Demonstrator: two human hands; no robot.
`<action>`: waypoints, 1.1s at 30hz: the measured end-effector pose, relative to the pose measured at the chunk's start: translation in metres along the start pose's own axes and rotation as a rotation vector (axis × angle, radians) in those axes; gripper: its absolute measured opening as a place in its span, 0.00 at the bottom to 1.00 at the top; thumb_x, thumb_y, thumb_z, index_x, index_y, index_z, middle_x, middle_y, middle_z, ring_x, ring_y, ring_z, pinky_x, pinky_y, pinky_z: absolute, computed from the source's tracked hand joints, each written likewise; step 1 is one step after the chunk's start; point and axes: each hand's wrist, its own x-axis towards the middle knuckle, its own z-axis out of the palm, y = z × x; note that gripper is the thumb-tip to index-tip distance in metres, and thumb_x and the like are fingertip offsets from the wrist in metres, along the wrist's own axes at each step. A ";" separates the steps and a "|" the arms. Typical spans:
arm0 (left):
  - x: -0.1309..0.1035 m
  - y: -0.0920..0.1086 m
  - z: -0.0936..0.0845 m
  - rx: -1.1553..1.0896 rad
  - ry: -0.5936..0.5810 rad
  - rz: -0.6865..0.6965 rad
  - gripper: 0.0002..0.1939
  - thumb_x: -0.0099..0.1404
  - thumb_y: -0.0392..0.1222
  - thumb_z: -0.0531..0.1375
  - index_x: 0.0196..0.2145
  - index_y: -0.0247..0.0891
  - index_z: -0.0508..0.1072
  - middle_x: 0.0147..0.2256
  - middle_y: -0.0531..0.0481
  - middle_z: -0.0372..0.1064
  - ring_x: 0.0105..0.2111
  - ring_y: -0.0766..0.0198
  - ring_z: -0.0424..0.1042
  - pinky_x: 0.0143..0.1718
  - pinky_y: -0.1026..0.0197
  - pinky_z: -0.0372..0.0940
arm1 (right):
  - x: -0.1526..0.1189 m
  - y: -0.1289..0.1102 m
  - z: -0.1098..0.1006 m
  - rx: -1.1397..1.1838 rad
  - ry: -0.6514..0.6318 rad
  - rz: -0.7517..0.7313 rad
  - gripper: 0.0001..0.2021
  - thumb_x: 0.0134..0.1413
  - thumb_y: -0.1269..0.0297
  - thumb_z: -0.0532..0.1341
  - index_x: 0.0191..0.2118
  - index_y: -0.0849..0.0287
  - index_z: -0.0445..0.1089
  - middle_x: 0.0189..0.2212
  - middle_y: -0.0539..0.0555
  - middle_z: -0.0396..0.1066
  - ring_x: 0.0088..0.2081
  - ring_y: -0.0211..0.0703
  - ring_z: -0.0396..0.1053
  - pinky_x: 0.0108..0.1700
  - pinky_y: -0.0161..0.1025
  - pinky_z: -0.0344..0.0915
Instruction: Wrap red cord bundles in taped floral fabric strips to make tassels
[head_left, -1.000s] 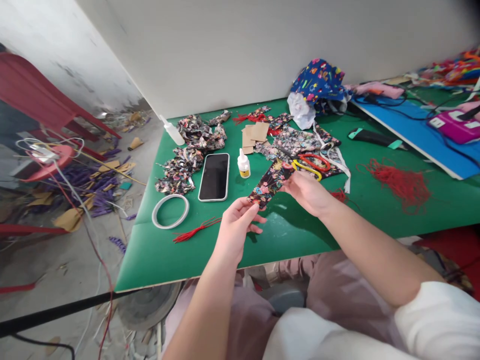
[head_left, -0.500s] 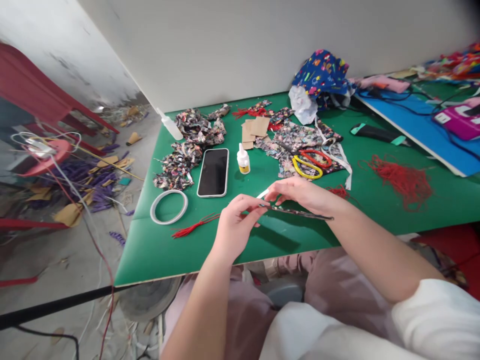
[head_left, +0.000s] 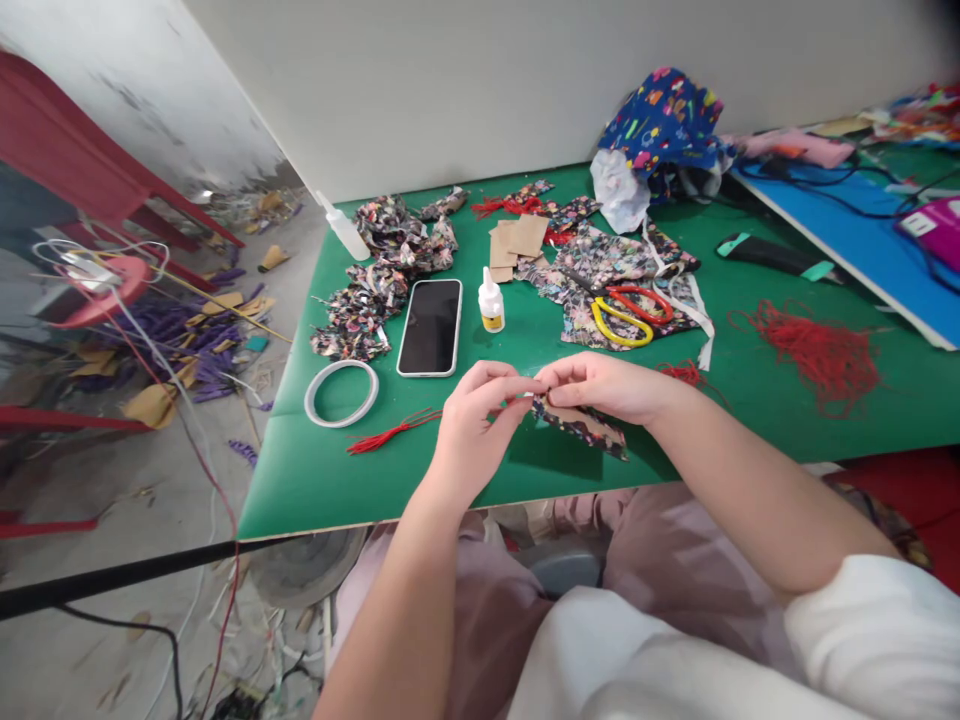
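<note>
Both hands meet near the front edge of the green table (head_left: 300, 480), pinching one end of a small dark floral cloth piece (head_left: 589, 430) with a tan strip showing on it. My left hand (head_left: 487, 420) has thumb and fingertips closed on its left end. My right hand (head_left: 600, 388) grips the same piece from above, fingers curled. The rest of the piece slants down to the right, just over the table. Behind the hands stands a small white bottle (head_left: 492, 303) with a yellow label. A red thread tassel (head_left: 386, 435) lies left of my left hand.
A phone (head_left: 430, 328), a tape roll (head_left: 342, 393) and crumpled floral cloth (head_left: 352, 315) lie at left. Scissors (head_left: 624, 318) rest on floral cloth behind my right hand, near cardboard pieces (head_left: 525, 238). Further right are red threads (head_left: 817, 355), a black-green tool (head_left: 776, 257) and a blue board (head_left: 847, 230).
The cloth piece has turned, so its tan strip and patterned face now show. The white strip seen between the fingers is no longer visible. The view has shifted slightly.
</note>
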 end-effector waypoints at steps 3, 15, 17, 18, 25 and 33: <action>0.001 -0.002 0.005 -0.183 0.096 -0.135 0.13 0.64 0.39 0.52 0.47 0.40 0.67 0.37 0.49 0.67 0.31 0.69 0.69 0.27 0.69 0.67 | 0.005 0.002 -0.001 0.006 0.184 -0.113 0.11 0.43 0.58 0.65 0.26 0.60 0.67 0.23 0.46 0.67 0.26 0.32 0.62 0.31 0.32 0.58; 0.005 -0.012 0.039 -0.405 0.018 -0.440 0.33 0.57 0.33 0.58 0.59 0.42 0.53 0.26 0.57 0.68 0.27 0.69 0.70 0.33 0.65 0.66 | 0.014 0.006 -0.003 -0.256 0.674 -0.405 0.11 0.48 0.56 0.62 0.36 0.57 0.69 0.35 0.51 0.69 0.39 0.39 0.66 0.42 0.38 0.62; 0.007 -0.014 0.023 -0.201 -0.089 -0.406 0.23 0.58 0.35 0.57 0.52 0.40 0.64 0.29 0.53 0.71 0.29 0.68 0.70 0.34 0.65 0.66 | 0.014 0.007 -0.007 -0.263 0.769 -0.480 0.12 0.50 0.56 0.59 0.39 0.55 0.66 0.36 0.50 0.68 0.40 0.39 0.66 0.40 0.37 0.63; 0.008 -0.015 0.014 -0.096 -0.123 -0.369 0.17 0.59 0.37 0.56 0.47 0.40 0.70 0.30 0.52 0.72 0.30 0.67 0.70 0.35 0.64 0.65 | 0.013 0.007 -0.009 -0.265 0.813 -0.504 0.12 0.51 0.56 0.59 0.40 0.54 0.65 0.36 0.50 0.68 0.39 0.39 0.66 0.39 0.36 0.63; 0.010 -0.021 -0.009 0.210 -0.129 -0.268 0.07 0.58 0.40 0.58 0.32 0.41 0.77 0.31 0.52 0.75 0.30 0.62 0.72 0.34 0.61 0.65 | 0.009 0.004 -0.004 -0.381 0.725 -0.433 0.11 0.50 0.61 0.59 0.41 0.55 0.65 0.30 0.49 0.68 0.34 0.39 0.67 0.34 0.37 0.62; 0.008 -0.019 -0.008 0.391 0.053 -0.181 0.07 0.60 0.41 0.57 0.33 0.43 0.76 0.33 0.54 0.75 0.32 0.62 0.72 0.35 0.62 0.63 | 0.007 0.003 0.006 -0.637 0.684 -0.366 0.17 0.50 0.61 0.60 0.47 0.53 0.68 0.31 0.50 0.73 0.32 0.40 0.67 0.39 0.41 0.63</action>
